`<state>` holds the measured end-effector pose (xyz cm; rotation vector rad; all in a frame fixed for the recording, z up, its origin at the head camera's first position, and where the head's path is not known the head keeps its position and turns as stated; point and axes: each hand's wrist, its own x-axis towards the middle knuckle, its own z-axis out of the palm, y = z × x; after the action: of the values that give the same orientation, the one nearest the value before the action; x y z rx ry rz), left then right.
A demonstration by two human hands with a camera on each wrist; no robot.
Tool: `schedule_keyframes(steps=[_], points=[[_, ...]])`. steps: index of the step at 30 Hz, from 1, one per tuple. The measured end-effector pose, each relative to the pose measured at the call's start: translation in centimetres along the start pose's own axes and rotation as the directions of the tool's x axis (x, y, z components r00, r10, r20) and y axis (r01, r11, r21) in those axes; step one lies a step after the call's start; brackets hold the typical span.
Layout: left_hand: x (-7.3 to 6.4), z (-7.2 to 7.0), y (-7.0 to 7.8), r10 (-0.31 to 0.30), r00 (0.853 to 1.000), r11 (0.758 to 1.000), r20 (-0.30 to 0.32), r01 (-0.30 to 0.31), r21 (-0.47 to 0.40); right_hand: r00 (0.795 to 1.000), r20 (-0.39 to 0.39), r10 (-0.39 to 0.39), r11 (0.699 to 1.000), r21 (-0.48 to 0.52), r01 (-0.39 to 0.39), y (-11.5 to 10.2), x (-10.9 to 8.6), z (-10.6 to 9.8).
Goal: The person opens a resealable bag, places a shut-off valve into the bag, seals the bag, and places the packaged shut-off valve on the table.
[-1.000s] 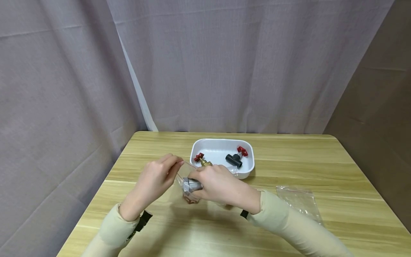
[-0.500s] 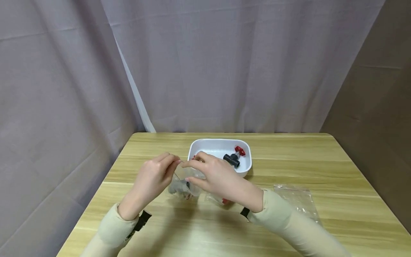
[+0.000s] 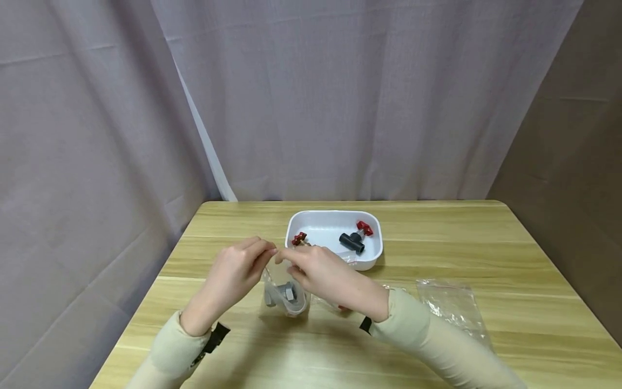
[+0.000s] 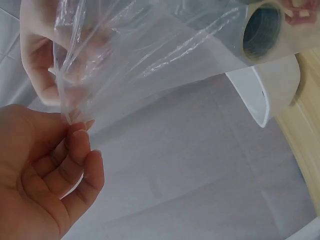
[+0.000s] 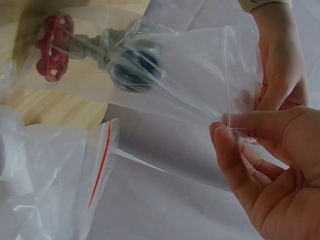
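A clear zip bag (image 5: 195,55) hangs between my two hands, above the table in front of the white tub. Inside it lies a grey gate valve (image 3: 282,294) with a red handwheel (image 5: 54,47), seen through the plastic in the right wrist view. My left hand (image 3: 238,267) pinches the top edge of the bag between thumb and fingertips. At the same edge, close beside it, my right hand (image 5: 280,160) pinches the plastic between thumb and index finger along the zip strip. The left wrist view shows the left hand (image 4: 55,170) on the gathered bag corner.
The white tub (image 3: 335,214) behind the hands holds a black tee-shaped valve (image 3: 352,243) and a brass valve with a red handwheel (image 3: 299,238). Another bag with a red zip line (image 5: 100,165) is nearby. A flat clear bag (image 3: 452,305) lies at right.
My right hand has let go of the grey valve and moved up to the bag's top edge beside the left hand. The valve now hangs in the bag; the left hand has hardly moved.
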<state>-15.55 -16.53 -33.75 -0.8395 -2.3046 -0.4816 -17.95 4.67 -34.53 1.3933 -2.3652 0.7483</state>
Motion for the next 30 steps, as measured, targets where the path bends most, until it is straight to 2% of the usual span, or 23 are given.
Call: schedule_keyframes(steps=[4, 12, 19, 24, 30], points=[[-0.2, 0.0, -0.3, -0.010, 1.000, 1.000, 0.025, 0.011, -0.003, 1.000, 0.019, 0.010, 1.000, -0.001, -0.009, 0.1, -0.1, 0.1], [-0.2, -0.3, -0.6, -0.047, 0.994, 0.997, 0.096, 0.053, -0.062, 0.998, 0.042, 0.057, 0.998, 0.031, -0.058, 0.1, -0.1, -0.2], [-0.4, -0.3, -0.5, -0.073, 0.991, 0.992, 0.113, 0.083, -0.090, 0.995, 0.073, 0.074, 0.997, 0.001, -0.074, 0.1, -0.2, -0.2], [-0.9, -0.3, -0.2, -0.068, 0.990, 0.990, 0.125, 0.082, -0.111, 0.992, 0.083, 0.095, 0.995, 0.017, -0.097, -0.1, -0.4, -0.3], [-2.0, -0.4, -0.5, -0.058, 0.981, 0.991, 0.183, 0.078, -0.105, 0.994, 0.075, 0.081, 0.996, 0.023, -0.083, 0.1, -0.8, -0.2]])
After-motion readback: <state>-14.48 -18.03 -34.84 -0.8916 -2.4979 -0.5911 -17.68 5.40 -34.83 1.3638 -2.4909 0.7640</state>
